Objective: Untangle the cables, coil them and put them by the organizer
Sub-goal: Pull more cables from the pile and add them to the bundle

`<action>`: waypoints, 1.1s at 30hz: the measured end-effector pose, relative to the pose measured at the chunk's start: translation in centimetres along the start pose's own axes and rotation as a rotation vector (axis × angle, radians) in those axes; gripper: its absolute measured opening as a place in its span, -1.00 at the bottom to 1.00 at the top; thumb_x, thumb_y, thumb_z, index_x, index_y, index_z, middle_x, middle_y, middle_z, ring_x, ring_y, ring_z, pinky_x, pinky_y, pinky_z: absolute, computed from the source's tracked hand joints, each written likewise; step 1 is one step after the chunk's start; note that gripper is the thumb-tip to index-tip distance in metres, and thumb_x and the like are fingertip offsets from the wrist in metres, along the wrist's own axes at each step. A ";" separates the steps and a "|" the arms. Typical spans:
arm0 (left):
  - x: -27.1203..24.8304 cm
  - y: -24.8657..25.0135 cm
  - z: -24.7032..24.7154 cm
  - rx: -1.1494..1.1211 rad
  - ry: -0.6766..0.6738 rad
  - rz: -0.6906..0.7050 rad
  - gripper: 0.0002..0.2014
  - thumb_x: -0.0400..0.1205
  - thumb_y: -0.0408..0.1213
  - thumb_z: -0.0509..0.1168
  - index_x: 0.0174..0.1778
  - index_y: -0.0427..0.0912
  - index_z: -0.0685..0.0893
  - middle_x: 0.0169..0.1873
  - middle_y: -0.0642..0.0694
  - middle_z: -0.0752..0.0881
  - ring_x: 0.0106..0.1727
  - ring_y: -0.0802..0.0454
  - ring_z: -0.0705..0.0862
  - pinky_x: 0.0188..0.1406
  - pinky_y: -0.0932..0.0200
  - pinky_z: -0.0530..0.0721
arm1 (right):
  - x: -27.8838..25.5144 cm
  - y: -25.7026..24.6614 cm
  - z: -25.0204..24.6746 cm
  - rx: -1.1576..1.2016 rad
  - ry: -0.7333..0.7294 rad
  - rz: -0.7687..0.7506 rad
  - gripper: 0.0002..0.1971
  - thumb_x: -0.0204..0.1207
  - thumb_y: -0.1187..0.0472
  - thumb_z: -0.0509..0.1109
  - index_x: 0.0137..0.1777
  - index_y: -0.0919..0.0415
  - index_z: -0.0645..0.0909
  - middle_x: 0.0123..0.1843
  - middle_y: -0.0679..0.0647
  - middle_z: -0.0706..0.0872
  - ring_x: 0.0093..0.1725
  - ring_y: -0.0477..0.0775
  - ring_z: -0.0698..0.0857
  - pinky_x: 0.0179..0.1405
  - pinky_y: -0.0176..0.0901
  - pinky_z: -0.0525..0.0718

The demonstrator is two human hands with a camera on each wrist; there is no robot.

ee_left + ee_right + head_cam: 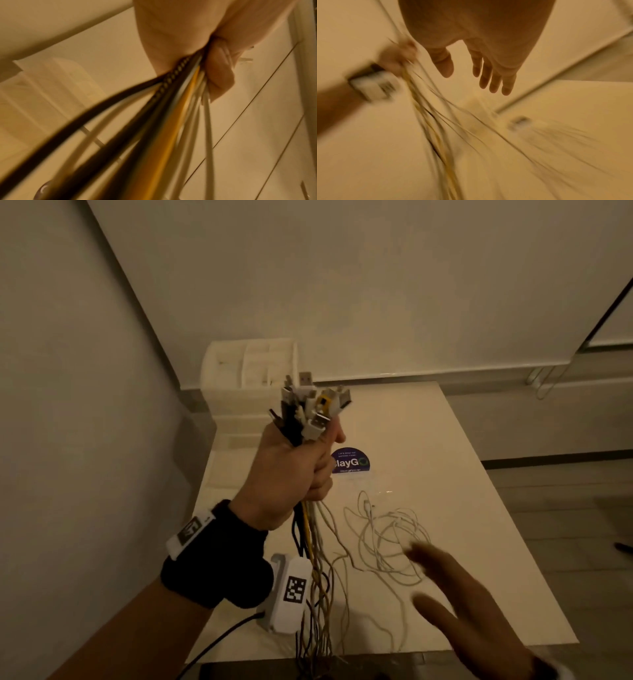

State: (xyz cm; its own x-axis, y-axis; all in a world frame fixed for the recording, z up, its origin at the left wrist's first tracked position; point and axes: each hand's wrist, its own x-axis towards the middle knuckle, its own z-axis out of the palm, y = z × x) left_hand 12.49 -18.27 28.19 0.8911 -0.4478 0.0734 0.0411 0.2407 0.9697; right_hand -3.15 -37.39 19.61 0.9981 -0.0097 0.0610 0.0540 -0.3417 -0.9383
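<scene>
My left hand (294,470) is raised above the table and grips a thick bundle of cables (313,563) in a fist. Their plugs (313,405) fan out above the fist, and white, black and yellow strands hang down past the table's front edge. The left wrist view shows the strands (173,115) running out from under the curled fingers (217,79). My right hand (455,587) hovers blurred over a loose white cable (387,535) on the table, fingers (496,81) straight and spread, holding nothing. The white organizer (253,371) stands at the table's far left corner.
The white table (462,457) carries a round purple sticker (351,462) near its middle. Walls close in on the left and behind. Grey floor lies to the right, with a metal chair leg (544,385) at the far right.
</scene>
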 end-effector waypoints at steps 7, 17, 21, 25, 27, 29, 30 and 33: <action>-2.1 -0.4 -0.1 0.030 0.033 0.058 -0.79 0.62 -0.21 0.29 -0.33 -0.16 0.54 -0.67 -0.01 0.28 -0.67 0.06 0.22 -0.67 0.27 0.24 | 11.5 -6.9 6.0 0.307 -0.512 0.008 -0.77 0.40 0.51 0.41 0.04 0.31 0.61 -0.03 0.21 0.76 -0.01 0.15 0.75 0.08 0.05 0.72; -3.1 -0.3 -0.7 -0.033 0.011 0.057 -0.70 0.63 -0.27 0.21 -0.41 0.02 0.68 -0.66 0.08 0.32 -0.65 0.13 0.19 -0.61 0.14 0.09 | 8.9 1.0 11.4 0.160 -0.507 0.057 -0.52 0.40 -0.21 0.46 -0.59 0.04 0.47 -0.59 0.00 0.55 -0.55 0.11 0.53 -0.38 -0.04 0.57; -2.8 -0.3 0.0 -0.003 -0.015 0.081 -0.71 0.61 -0.29 0.18 -0.41 0.00 0.65 -0.66 0.08 0.31 -0.67 0.11 0.17 -0.63 0.20 0.10 | 8.1 3.7 11.3 0.104 -0.579 0.068 -0.64 0.41 -0.16 0.42 -0.55 -0.06 0.58 -0.59 -0.14 0.60 -0.52 -0.15 0.55 -0.34 -0.33 0.53; -2.4 -0.3 0.3 0.014 -0.073 0.087 -0.75 0.65 -0.30 0.17 -0.34 -0.07 0.61 -0.64 0.02 0.25 -0.65 0.08 0.12 -0.63 0.22 0.11 | 8.0 6.6 11.3 0.062 -0.701 0.166 -0.56 0.39 -0.18 0.47 -0.36 0.25 0.72 -0.37 0.21 0.76 -0.35 -0.09 0.72 -0.22 -0.25 0.68; -2.0 0.3 0.0 -0.028 -0.096 0.092 -0.77 0.67 -0.24 0.18 -0.31 -0.09 0.59 -0.62 0.01 0.23 -0.66 0.11 0.13 -0.65 0.27 0.13 | 7.6 8.4 11.4 0.037 -0.774 0.220 -0.41 0.40 -0.17 0.49 -0.18 0.50 0.68 -0.22 0.41 0.77 -0.22 0.09 0.77 -0.06 0.02 0.77; -1.4 1.0 -0.4 -0.097 -0.122 0.103 -0.77 0.69 -0.20 0.16 -0.28 -0.11 0.56 -0.62 0.04 0.24 -0.68 0.16 0.17 -0.66 0.33 0.18 | 6.5 9.9 11.5 -0.019 -0.834 0.264 -0.49 0.45 -0.13 0.48 -0.25 0.44 0.69 -0.31 0.25 0.75 -0.25 0.08 0.71 0.06 0.10 0.73; -1.1 1.2 -0.6 -0.117 -0.126 0.115 -0.77 0.69 -0.18 0.15 -0.26 -0.13 0.55 -0.62 0.05 0.25 -0.68 0.17 0.19 -0.66 0.35 0.21 | 5.8 10.8 11.7 -0.039 -0.840 0.280 -0.53 0.49 -0.12 0.45 -0.29 0.36 0.69 -0.38 0.14 0.71 -0.30 0.03 0.68 0.06 0.05 0.70; -0.6 0.8 -0.3 -0.127 -0.103 0.109 -0.76 0.69 -0.14 0.14 -0.25 -0.15 0.52 -0.62 0.05 0.23 -0.68 0.18 0.19 -0.66 0.36 0.21 | 4.5 13.0 12.5 -0.121 -0.721 0.358 -0.27 0.37 -0.39 0.38 -0.30 0.44 0.63 -0.43 0.11 0.63 -0.38 0.01 0.65 -0.09 -0.02 0.72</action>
State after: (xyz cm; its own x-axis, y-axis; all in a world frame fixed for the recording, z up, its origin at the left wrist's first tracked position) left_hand 12.14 -17.51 28.88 0.8429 -0.4971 0.2058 0.0098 0.3966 0.9179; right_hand 2.46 -30.08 3.45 0.7305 0.4556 -0.5087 -0.2349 -0.5319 -0.8136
